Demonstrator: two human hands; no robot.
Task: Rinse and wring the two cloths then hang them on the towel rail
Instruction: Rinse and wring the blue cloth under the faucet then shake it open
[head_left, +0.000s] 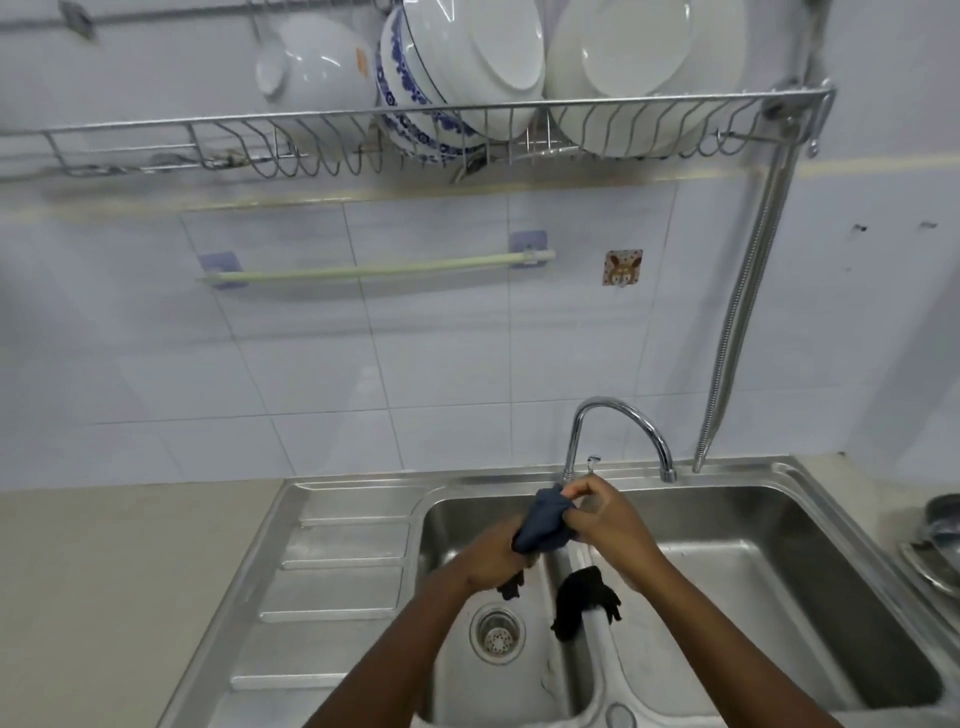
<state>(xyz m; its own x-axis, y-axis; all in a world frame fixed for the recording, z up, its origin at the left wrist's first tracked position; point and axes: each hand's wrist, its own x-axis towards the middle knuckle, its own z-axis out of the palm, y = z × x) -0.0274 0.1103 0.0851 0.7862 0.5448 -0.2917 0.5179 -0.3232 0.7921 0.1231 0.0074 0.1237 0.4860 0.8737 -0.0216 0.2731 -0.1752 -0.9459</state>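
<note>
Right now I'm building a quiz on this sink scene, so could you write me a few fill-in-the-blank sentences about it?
1. Both hands, left hand and right hand, grip the blue cloth above the ____.
2. The black cloth lies draped over the ____ between the two basins.
3. The towel rail on the tiled wall holds ____ cloths.
4. The plates stand in the rack ____ the towel rail.

Missing words: sink; divider; no; above

No legible text, labels or numbers anywhere.
</note>
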